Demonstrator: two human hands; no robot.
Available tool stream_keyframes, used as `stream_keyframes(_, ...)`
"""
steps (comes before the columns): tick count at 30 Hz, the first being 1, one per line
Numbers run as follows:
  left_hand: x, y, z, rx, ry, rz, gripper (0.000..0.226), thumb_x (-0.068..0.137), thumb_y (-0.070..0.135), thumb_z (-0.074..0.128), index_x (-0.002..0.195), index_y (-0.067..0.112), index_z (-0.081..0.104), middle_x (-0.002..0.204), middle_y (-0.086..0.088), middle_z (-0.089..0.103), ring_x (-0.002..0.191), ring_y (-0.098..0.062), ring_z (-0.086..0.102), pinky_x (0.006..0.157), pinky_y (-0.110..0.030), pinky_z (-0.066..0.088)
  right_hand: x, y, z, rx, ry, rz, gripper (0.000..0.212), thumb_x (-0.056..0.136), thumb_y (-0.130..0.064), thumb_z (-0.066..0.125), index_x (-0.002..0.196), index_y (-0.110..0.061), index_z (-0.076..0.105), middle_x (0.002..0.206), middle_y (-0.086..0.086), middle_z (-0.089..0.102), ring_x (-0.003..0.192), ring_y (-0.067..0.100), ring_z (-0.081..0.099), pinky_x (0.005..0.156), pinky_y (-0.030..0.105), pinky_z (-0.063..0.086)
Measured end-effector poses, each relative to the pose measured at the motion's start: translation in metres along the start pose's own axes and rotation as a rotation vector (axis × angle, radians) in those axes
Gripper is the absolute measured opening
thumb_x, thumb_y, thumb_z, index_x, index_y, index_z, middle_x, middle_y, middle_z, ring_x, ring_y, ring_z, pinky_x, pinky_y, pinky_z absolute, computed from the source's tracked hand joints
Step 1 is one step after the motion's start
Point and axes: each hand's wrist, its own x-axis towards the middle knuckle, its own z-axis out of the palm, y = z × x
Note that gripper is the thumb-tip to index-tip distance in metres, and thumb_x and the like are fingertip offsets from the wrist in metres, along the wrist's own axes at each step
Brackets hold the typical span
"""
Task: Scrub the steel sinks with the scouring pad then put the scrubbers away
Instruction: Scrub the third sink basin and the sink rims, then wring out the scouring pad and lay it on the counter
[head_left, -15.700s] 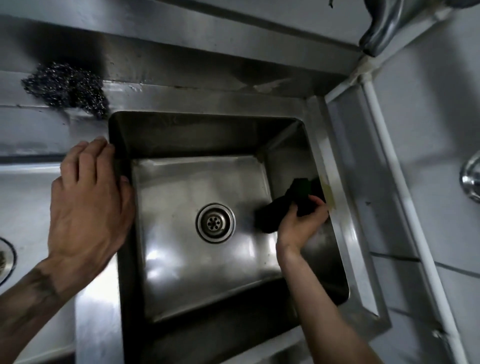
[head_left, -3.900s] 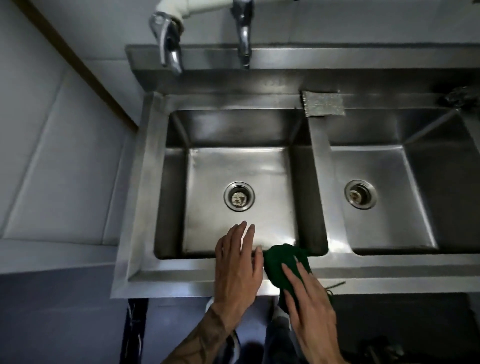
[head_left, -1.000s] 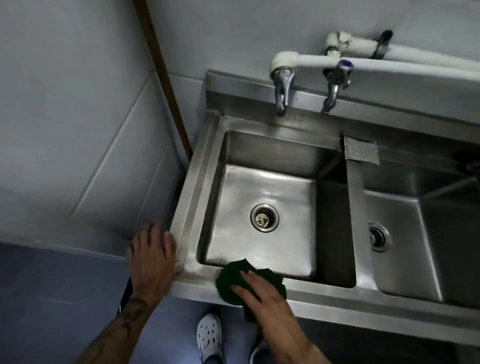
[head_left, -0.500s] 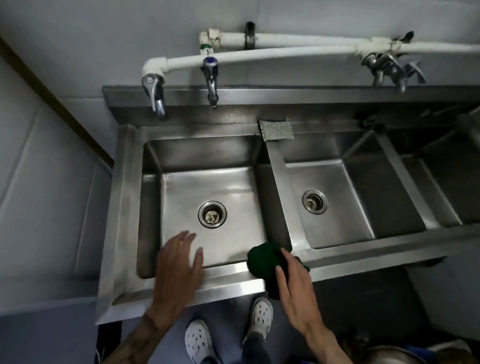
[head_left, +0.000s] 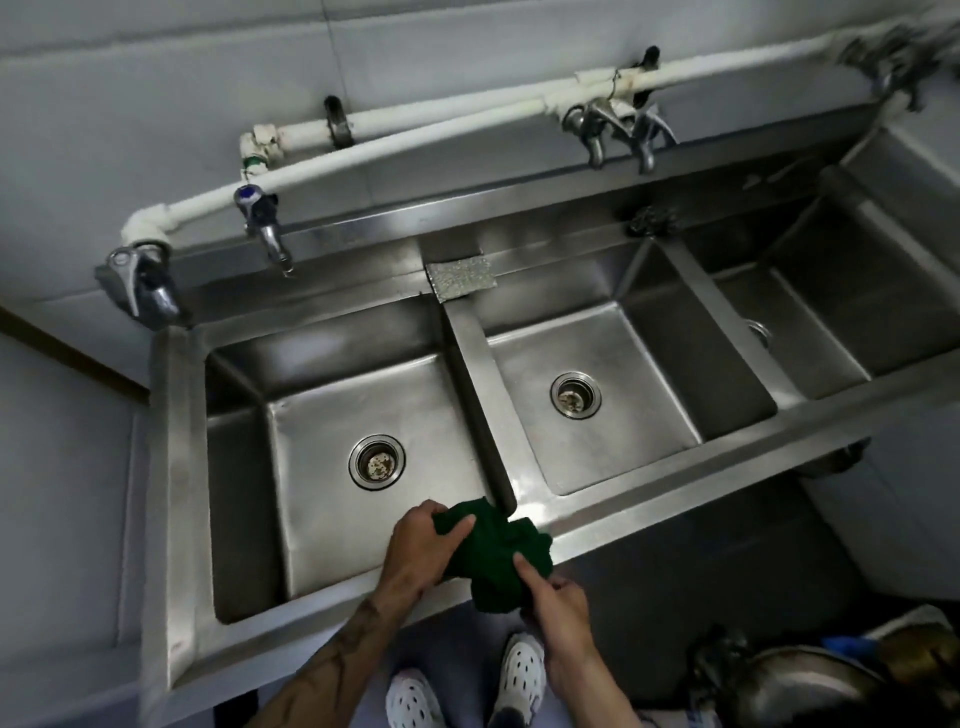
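A crumpled dark green scouring pad (head_left: 493, 551) hangs over the front rim of the steel sink unit (head_left: 675, 480), at the divider between the left basin (head_left: 332, 415) and the middle basin (head_left: 623, 364). My left hand (head_left: 421, 545) grips the pad's upper left part. My right hand (head_left: 558, 603) pinches its lower right part. A flat grey scrubber (head_left: 460, 278) lies on the back ledge above the divider. A dark steel-wool scrubber (head_left: 649, 221) sits further right on that ledge.
A third basin (head_left: 831, 312) lies at the right. White pipes with taps (head_left: 265, 228) run along the wall above. A metal bowl (head_left: 800, 691) sits on the floor at bottom right. My white shoes (head_left: 467, 686) stand below the rim.
My left hand has moved right from the front rim and taken hold of the green pad. Both hands now hold it. The view has shifted right, showing the third basin.
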Motion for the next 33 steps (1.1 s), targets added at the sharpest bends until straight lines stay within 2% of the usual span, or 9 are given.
stream_keyframes(1, 0.0, 0.002, 0.0, -0.018, 0.013, -0.002, 0.034, 0.093, 0.041, 0.08, 0.109, 0.013, 0.07, 0.1, -0.001, 0.074, 0.096, -0.021, 0.069, 0.085, -0.031, 0.057, 0.001, -0.002, -0.002, 0.004, -0.02, 0.004, 0.023, 0.081, -0.02, 0.081, 0.073, -0.005, 0.067, 0.071, 0.013, 0.074, 0.06, 0.022, 0.07, 0.057, 0.031, 0.056)
stream_keyframes(4, -0.008, 0.012, 0.001, -0.068, 0.083, -0.001, 0.022, 0.094, 0.029, 0.08, 0.102, 0.013, 0.067, 0.092, 0.002, 0.069, 0.088, -0.017, 0.064, 0.066, -0.009, 0.043, 0.0, -0.006, -0.007, 0.057, -0.081, 0.016, 0.016, 0.092, -0.014, 0.071, 0.1, 0.001, 0.069, 0.094, 0.019, 0.078, 0.087, 0.03, 0.077, 0.08, 0.043, 0.062)
stream_keyframes(8, -0.028, 0.024, -0.003, -0.125, 0.096, 0.073, 0.016, 0.099, 0.02, 0.074, 0.097, 0.012, 0.06, 0.086, 0.001, 0.065, 0.079, -0.012, 0.058, 0.061, -0.009, 0.043, -0.014, -0.015, -0.016, 0.134, -0.07, -0.09, 0.017, 0.099, -0.013, 0.062, 0.108, -0.003, 0.071, 0.103, 0.015, 0.078, 0.098, 0.029, 0.075, 0.094, 0.048, 0.058)
stream_keyframes(16, -0.064, 0.076, -0.012, -0.228, -0.158, 0.31, 0.01, 0.108, 0.032, 0.059, 0.105, 0.023, 0.055, 0.09, 0.002, 0.074, 0.086, -0.016, 0.072, 0.072, -0.033, 0.06, -0.072, -0.045, -0.045, 0.232, 0.127, -0.346, 0.01, 0.099, -0.019, 0.061, 0.099, -0.01, 0.065, 0.095, 0.013, 0.073, 0.09, 0.021, 0.069, 0.089, 0.044, 0.054)
stream_keyframes(21, -0.099, 0.127, 0.008, -0.169, -0.329, 0.486, 0.011, 0.106, 0.037, 0.06, 0.108, 0.027, 0.056, 0.095, -0.002, 0.074, 0.091, -0.023, 0.073, 0.074, -0.043, 0.064, -0.123, -0.047, -0.085, 0.284, 0.353, -0.424, 0.01, 0.1, -0.028, 0.061, 0.096, -0.019, 0.063, 0.103, 0.016, 0.07, 0.1, 0.029, 0.068, 0.092, 0.047, 0.055)
stream_keyframes(24, -0.125, 0.152, 0.035, -0.189, -0.447, 0.571, 0.013, 0.103, 0.03, 0.068, 0.098, 0.032, 0.056, 0.091, -0.003, 0.076, 0.086, -0.024, 0.074, 0.076, -0.04, 0.06, -0.156, -0.039, -0.119, 0.32, 0.532, -0.47, 0.006, 0.101, -0.027, 0.059, 0.098, -0.022, 0.062, 0.099, 0.005, 0.073, 0.097, 0.021, 0.07, 0.086, 0.037, 0.056)
stream_keyframes(26, -0.147, 0.167, 0.059, -0.183, -0.539, 0.602, 0.017, 0.1, 0.031, 0.072, 0.097, 0.031, 0.055, 0.095, -0.013, 0.075, 0.091, -0.034, 0.074, 0.081, -0.048, 0.061, -0.179, -0.031, -0.146, 0.373, 0.633, -0.485, 0.005, 0.101, -0.026, 0.059, 0.098, -0.023, 0.062, 0.097, 0.001, 0.074, 0.093, 0.014, 0.071, 0.079, 0.026, 0.056)
stream_keyframes(29, -0.19, 0.184, 0.101, -0.169, -0.714, 0.63, 0.03, 0.091, 0.045, 0.077, 0.099, 0.029, 0.054, 0.104, -0.023, 0.07, 0.105, -0.038, 0.073, 0.091, -0.06, 0.059, -0.211, -0.012, -0.195, 0.435, 0.776, -0.478, 0.006, 0.1, -0.029, 0.06, 0.101, -0.023, 0.062, 0.097, 0.001, 0.074, 0.094, 0.017, 0.072, 0.082, 0.033, 0.058)
stream_keyframes(33, -0.245, 0.198, 0.165, -0.115, -0.83, 0.652, 0.042, 0.081, 0.057, 0.077, 0.101, 0.029, 0.053, 0.102, -0.028, 0.069, 0.097, -0.047, 0.072, 0.086, -0.066, 0.058, -0.249, 0.015, -0.266, 0.592, 0.883, -0.447, 0.016, 0.1, -0.025, 0.06, 0.103, -0.01, 0.06, 0.095, 0.007, 0.074, 0.086, 0.014, 0.074, 0.068, 0.026, 0.058)
